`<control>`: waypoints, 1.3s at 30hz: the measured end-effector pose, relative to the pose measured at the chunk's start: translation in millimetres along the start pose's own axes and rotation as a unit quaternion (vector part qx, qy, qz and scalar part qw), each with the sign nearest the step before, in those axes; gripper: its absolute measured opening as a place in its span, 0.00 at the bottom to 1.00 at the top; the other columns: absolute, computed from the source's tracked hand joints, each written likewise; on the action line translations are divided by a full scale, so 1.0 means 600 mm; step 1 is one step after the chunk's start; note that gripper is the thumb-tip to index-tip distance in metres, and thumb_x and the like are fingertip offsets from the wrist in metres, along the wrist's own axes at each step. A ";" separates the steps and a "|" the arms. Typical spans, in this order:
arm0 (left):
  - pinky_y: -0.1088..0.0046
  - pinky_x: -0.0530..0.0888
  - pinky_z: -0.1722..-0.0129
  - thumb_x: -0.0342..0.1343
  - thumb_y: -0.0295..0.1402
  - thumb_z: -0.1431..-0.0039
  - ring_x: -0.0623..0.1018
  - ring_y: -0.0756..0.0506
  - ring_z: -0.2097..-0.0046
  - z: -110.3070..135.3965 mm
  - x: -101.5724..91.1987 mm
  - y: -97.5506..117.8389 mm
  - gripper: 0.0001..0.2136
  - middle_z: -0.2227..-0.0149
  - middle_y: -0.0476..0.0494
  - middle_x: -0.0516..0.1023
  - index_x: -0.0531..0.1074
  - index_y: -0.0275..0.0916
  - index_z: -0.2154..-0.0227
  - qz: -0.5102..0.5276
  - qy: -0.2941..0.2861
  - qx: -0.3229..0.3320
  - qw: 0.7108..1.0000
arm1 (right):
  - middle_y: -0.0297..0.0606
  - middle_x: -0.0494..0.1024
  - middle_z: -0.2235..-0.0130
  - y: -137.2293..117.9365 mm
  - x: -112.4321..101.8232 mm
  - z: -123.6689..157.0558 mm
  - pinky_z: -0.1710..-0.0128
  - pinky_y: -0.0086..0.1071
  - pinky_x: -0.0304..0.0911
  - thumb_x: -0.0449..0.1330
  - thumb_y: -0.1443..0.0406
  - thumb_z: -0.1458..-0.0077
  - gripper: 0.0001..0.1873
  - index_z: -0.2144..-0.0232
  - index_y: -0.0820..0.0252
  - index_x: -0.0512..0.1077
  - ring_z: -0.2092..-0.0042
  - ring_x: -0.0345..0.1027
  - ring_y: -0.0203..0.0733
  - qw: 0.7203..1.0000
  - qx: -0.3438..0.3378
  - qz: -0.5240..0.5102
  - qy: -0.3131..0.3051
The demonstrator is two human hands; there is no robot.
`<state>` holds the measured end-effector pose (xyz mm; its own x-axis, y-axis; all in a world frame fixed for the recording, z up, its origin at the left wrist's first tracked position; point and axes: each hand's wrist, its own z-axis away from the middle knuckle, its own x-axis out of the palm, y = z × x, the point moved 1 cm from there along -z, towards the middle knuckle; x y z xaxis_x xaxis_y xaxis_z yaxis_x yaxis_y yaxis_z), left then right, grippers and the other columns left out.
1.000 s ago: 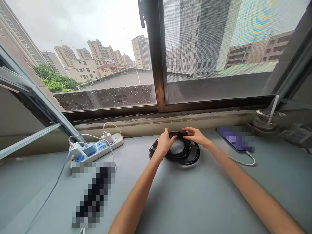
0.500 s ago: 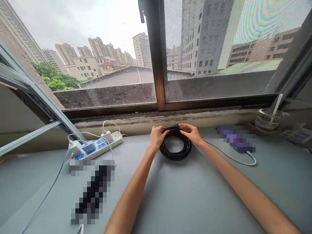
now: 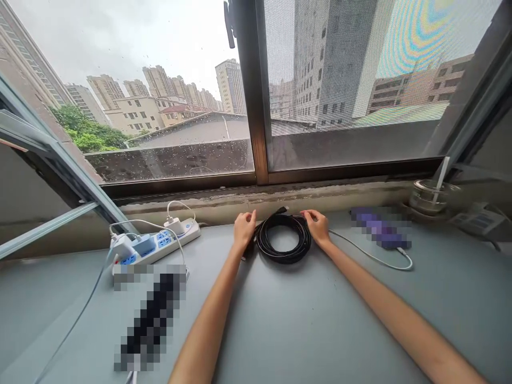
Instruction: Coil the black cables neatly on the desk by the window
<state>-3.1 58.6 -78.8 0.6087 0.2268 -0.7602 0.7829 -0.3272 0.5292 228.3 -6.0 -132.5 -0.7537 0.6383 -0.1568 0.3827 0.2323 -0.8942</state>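
Observation:
A coil of black cable (image 3: 262, 246) lies on the grey tabletop in front of me, its loops slightly loosened. One plug end (image 3: 282, 210) sticks up at the back of the coil. Another stretch of cable runs out on the left, partly hidden behind my left wrist. My left hand (image 3: 244, 230) is just left of the coil, thumb and forefinger raised and apart, with nothing visible in them. On the right side, my right hand (image 3: 318, 227) is beside the loops with thumb and forefinger pinched together; what they hold, if anything, is too small to name.
A white power strip (image 3: 186, 235) with plugged-in chargers lies on the left, near a pixelated dark object (image 3: 154, 314). To the right, a purple pixelated device (image 3: 380, 228) has a white cable (image 3: 370, 254) attached. A glass jar (image 3: 428, 197) stands by the window.
Both hands have moved apart from the coil's top, left hand to the left. The coil has loosened, and a plug end now stands out at its back. The view has shifted slightly.

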 end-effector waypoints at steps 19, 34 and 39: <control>0.72 0.64 0.68 0.44 0.42 0.41 0.78 0.42 0.61 -0.003 -0.003 -0.047 0.19 0.69 0.43 0.81 0.79 0.42 0.75 -0.103 -0.089 -0.115 0.984 | 0.35 0.73 0.63 0.031 0.013 -0.006 0.65 0.33 0.68 0.56 0.57 0.41 0.16 0.62 0.66 0.71 0.64 0.70 0.39 0.986 0.099 0.105 -0.085; 0.73 0.62 0.70 0.43 0.41 0.41 0.77 0.43 0.63 0.002 -0.006 -0.045 0.20 0.71 0.44 0.80 0.78 0.41 0.75 -0.106 -0.088 -0.107 0.985 | 0.35 0.73 0.63 0.023 0.011 -0.005 0.66 0.33 0.68 0.56 0.57 0.41 0.16 0.62 0.66 0.71 0.64 0.70 0.39 0.981 0.113 0.121 -0.097; 0.73 0.62 0.70 0.43 0.41 0.41 0.77 0.44 0.63 0.003 -0.004 -0.045 0.20 0.71 0.45 0.80 0.78 0.41 0.75 -0.103 -0.087 -0.107 0.985 | 0.35 0.73 0.62 0.031 0.010 -0.006 0.65 0.34 0.69 0.56 0.56 0.41 0.16 0.62 0.66 0.71 0.63 0.70 0.40 0.985 0.096 0.114 -0.088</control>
<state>-25.9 65.4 -91.8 0.4177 0.1010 -0.9029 0.9079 -0.0848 0.4105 232.7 4.8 -148.4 -0.7472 0.5171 -0.4176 0.4575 -0.0556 -0.8875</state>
